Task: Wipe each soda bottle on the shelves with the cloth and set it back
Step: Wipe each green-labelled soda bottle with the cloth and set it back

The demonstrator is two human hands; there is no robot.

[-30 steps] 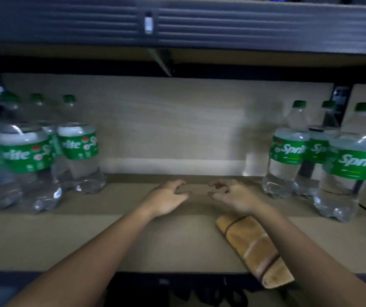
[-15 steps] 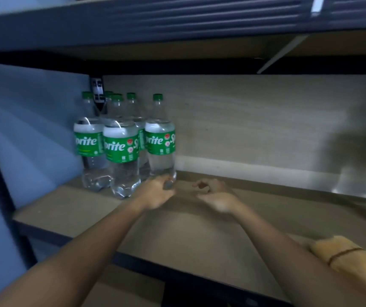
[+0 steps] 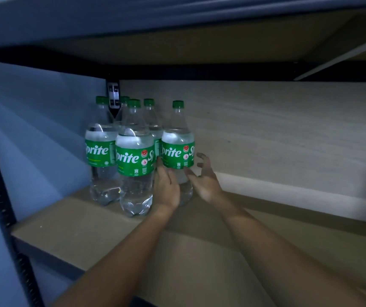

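Hands have left the middle of the shelf (image 3: 84,220) for its left end, left hand (image 3: 166,187) and right hand (image 3: 204,180) now spread, fingers apart, either side of the rightmost Sprite bottle (image 3: 177,149), seemingly about to lift it, cloth out of view.

I have both arms stretched forward, left hand (image 3: 166,189) flat with fingers straight, right hand (image 3: 204,178) spread, fingers loosely curled.

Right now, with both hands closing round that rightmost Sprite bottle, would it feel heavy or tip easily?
The rightmost bottle looks full of clear liquid, so probably heavy. Tall and narrow, it may tip if pushed high. Its smooth plastic could be slippery.
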